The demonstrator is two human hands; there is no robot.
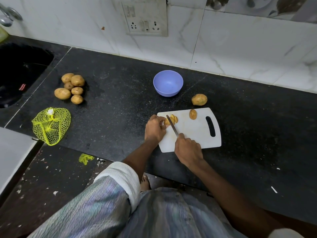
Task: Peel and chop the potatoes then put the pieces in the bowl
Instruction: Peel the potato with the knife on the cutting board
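Note:
On the white cutting board [193, 133] lies a partly sliced potato [172, 119]. My left hand [154, 129] holds its left end with curled fingertips. My right hand [187, 149] grips the handle of a knife [172, 125], whose blade crosses the potato between the held end and the cut slices. A potato half [193, 114] lies farther right on the board. The empty blue bowl [168, 83] stands behind the board. One whole potato [199, 99] sits just beyond the board's far right corner.
Several whole potatoes [71, 88] are piled at the left of the black counter. A yellow net bag [51, 125] lies near the counter's front left edge. A dark sink [20, 73] is at the far left. The tiled wall with a socket panel [145, 19] runs behind.

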